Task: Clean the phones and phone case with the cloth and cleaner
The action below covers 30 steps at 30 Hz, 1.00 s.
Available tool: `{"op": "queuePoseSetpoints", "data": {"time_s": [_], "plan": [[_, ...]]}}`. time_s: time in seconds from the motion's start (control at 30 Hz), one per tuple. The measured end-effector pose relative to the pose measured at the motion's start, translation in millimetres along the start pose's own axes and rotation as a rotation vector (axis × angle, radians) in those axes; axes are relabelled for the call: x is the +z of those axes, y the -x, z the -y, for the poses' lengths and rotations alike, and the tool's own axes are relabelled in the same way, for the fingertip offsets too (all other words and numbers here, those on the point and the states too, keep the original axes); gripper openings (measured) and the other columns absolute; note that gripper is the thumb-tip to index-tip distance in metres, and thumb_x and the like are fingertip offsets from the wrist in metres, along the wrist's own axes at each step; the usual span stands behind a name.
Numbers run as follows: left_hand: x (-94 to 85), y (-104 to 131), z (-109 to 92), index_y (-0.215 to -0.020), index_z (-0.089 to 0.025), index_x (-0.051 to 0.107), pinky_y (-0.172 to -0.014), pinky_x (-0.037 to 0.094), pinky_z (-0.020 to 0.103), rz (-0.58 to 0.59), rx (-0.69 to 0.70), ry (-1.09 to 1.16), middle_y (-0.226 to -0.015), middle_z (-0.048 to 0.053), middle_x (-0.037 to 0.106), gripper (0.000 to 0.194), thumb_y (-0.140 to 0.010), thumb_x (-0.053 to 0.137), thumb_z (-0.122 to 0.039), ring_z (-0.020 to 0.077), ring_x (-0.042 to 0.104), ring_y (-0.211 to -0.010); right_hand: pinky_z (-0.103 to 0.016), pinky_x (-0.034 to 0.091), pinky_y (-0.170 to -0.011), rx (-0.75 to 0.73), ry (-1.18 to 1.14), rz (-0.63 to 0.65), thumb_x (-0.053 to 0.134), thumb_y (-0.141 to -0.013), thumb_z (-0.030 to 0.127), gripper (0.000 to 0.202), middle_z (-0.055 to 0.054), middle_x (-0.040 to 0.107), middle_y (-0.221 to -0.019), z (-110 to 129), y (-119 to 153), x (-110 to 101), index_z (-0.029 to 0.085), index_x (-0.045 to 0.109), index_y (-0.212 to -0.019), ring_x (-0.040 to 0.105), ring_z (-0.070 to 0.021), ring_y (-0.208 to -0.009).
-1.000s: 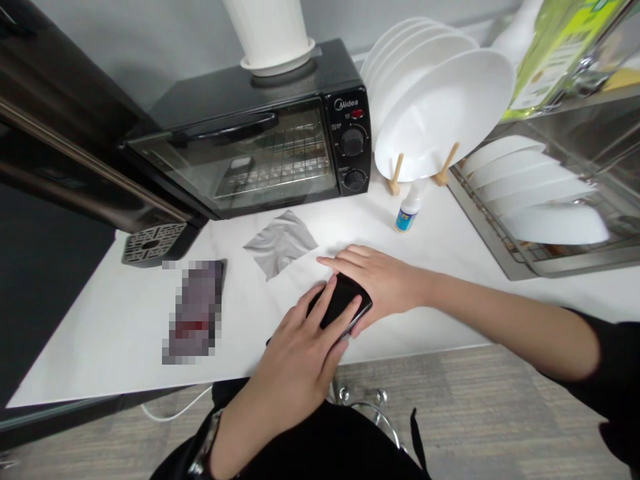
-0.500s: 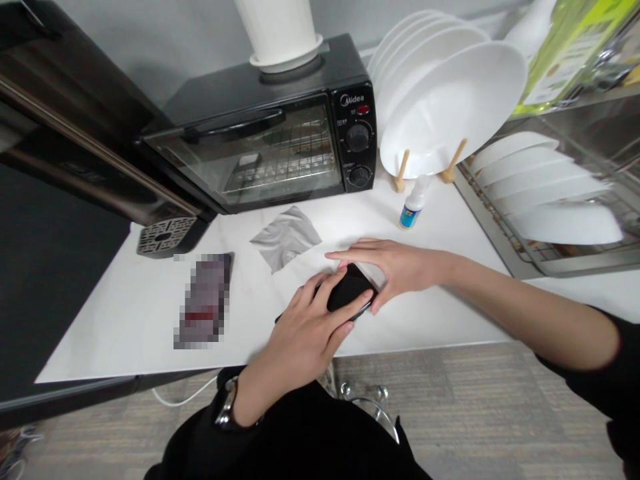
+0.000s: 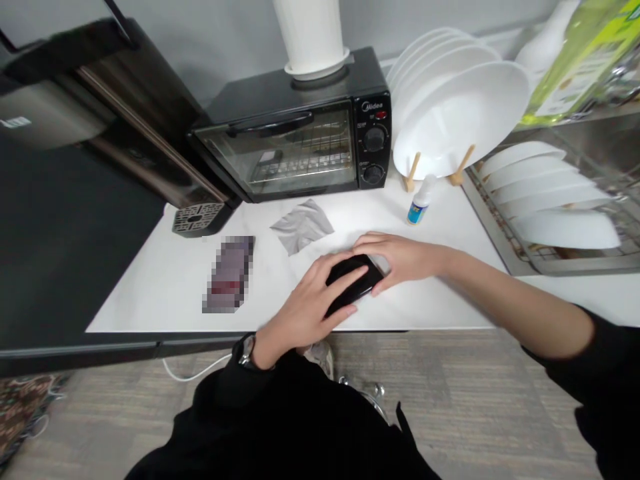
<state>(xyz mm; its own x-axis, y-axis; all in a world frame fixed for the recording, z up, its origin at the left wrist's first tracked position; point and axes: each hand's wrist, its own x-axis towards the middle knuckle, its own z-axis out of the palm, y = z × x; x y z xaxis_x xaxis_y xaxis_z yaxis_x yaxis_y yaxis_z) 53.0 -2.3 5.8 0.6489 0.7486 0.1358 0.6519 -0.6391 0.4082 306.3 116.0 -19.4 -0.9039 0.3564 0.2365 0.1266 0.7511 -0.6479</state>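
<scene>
On the white counter (image 3: 280, 307) lies a dark, glossy phone (image 3: 361, 285), partly covered by my hands. My left hand (image 3: 311, 300) straddles it from the left, thumb along the near edge and fingers across the top and far edge. From the right, my right hand (image 3: 407, 258) curls its fingers and thumb around the far right end. A pale, clear patch shows between that thumb and the fingers; I cannot tell what it is. Beyond my hands lies a crumpled grey cloth (image 3: 302, 227). Behind my right hand stands a small spray bottle (image 3: 417, 208) with a blue label.
A blurred-out phone-like slab (image 3: 229, 275) lies to the left, near a drip tray (image 3: 197, 219). At the back are a black toaster oven (image 3: 373, 153) and white plates (image 3: 460, 113) in a wooden rack. Bowls (image 3: 560, 223) fill a metal rack at right.
The view has shifted, so the counter things sit further right. My right hand's fingers have drawn in closer around the phone's end, and the left hand's fingers have moved slightly over it.
</scene>
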Motion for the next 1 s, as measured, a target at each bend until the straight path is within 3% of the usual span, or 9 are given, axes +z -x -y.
{"op": "queuePoseSetpoints", "data": {"time_s": [0.13, 0.23, 0.33, 0.47, 0.6, 0.7, 0.8, 0.87, 1.0], "plan": [[-0.1, 38, 1, -0.163, -0.03, 0.029, -0.125, 0.033, 0.055, -0.147, -0.249, -0.007, -0.165, 0.013, 0.031, 0.076, -0.098, 0.065, -0.046, 0.0327, 0.032, -0.153, -0.042, 0.042, -0.114, 0.046, 0.034, 0.006, 0.082, -0.081, 0.056, 0.07, -0.01, 0.062, -0.136, 4, 3, -3, 0.024, 0.063, -0.14, 0.055, -0.0275, -0.13], [6.0, 58, 6, -0.16, -0.031, 0.036, -0.123, 0.037, 0.052, -0.191, -0.298, -0.013, -0.16, 0.011, 0.042, 0.068, -0.099, 0.065, -0.042, 0.0293, 0.039, -0.148, -0.044, 0.042, -0.116, 0.084, 0.05, -0.021, 0.081, -0.081, 0.058, 0.07, -0.01, 0.06, -0.136, 1, 4, -3, 0.025, 0.063, -0.14, 0.054, -0.0289, -0.132], [10.5, 58, 12, -0.152, -0.032, 0.05, -0.12, 0.041, 0.049, -0.247, -0.294, 0.02, -0.152, 0.008, 0.052, 0.057, -0.098, 0.067, -0.04, 0.0276, 0.045, -0.142, -0.047, 0.042, -0.118, 0.107, 0.03, -0.043, 0.081, -0.082, 0.057, 0.072, -0.01, 0.059, -0.14, -3, 7, -3, 0.026, 0.061, -0.144, 0.054, -0.0295, -0.134], [10.8, 49, 13, -0.153, -0.028, 0.048, -0.118, 0.042, 0.051, -0.278, -0.353, 0.032, -0.149, 0.01, 0.054, 0.065, -0.094, 0.071, -0.042, 0.0301, 0.046, -0.139, -0.049, 0.048, -0.114, 0.147, -0.039, -0.184, 0.061, -0.099, 0.051, 0.044, -0.01, 0.065, -0.136, 6, -1, -3, 0.03, 0.066, -0.138, 0.061, -0.0272, -0.128], [8.2, 52, 11, -0.167, -0.022, 0.016, -0.122, 0.038, 0.051, -0.246, -0.372, 0.092, -0.154, 0.013, 0.049, 0.09, -0.094, 0.069, -0.032, 0.0314, 0.041, -0.143, -0.048, 0.05, -0.114, 0.111, 0.106, -0.28, 0.057, -0.103, 0.042, 0.036, -0.008, 0.069, -0.135, 13, -58, 5, 0.03, 0.067, -0.135, 0.063, -0.0249, -0.128], [8.1, 58, 14, -0.168, -0.024, 0.004, -0.122, 0.038, 0.051, -0.266, -0.365, 0.141, -0.156, 0.014, 0.047, 0.101, -0.092, 0.071, -0.029, 0.0309, 0.042, -0.143, -0.051, 0.043, -0.122, 0.047, 0.254, -0.166, 0.057, -0.103, 0.043, 0.047, -0.008, 0.059, -0.153, 2, -115, 18, 0.026, 0.059, -0.146, 0.054, -0.0265, -0.143], [10.3, 60, 18, -0.167, -0.028, 0.002, -0.118, 0.043, 0.051, -0.33, -0.386, 0.17, -0.149, 0.012, 0.053, 0.11, -0.088, 0.078, -0.03, 0.0306, 0.048, -0.137, -0.055, 0.034, -0.128, 0.103, 0.327, -0.04, 0.052, -0.104, 0.046, 0.055, -0.01, 0.044, -0.165, -6, -141, 32, 0.021, 0.052, -0.153, 0.039, -0.0296, -0.155], [12.6, 59, 19, -0.167, -0.029, 0.002, -0.115, 0.045, 0.051, -0.354, -0.391, 0.174, -0.144, 0.012, 0.057, 0.114, -0.086, 0.081, -0.031, 0.0309, 0.051, -0.132, -0.053, 0.034, -0.128, 0.122, 0.316, 0.02, 0.044, -0.107, 0.047, 0.055, -0.008, 0.043, -0.165, -1, -132, 39, 0.02, 0.048, -0.155, 0.036, -0.0273, -0.156], [16.9, 56, 19, -0.167, -0.025, 0.006, -0.114, 0.045, 0.052, -0.379, -0.397, 0.136, -0.143, 0.013, 0.057, 0.112, -0.085, 0.082, -0.035, 0.0327, 0.051, -0.131, -0.049, 0.038, -0.127, 0.166, 0.339, 0.008, 0.038, -0.109, 0.046, 0.052, -0.006, 0.049, -0.161, 22, -77, 39, 0.023, 0.05, -0.154, 0.043, -0.0237, -0.153]]}}
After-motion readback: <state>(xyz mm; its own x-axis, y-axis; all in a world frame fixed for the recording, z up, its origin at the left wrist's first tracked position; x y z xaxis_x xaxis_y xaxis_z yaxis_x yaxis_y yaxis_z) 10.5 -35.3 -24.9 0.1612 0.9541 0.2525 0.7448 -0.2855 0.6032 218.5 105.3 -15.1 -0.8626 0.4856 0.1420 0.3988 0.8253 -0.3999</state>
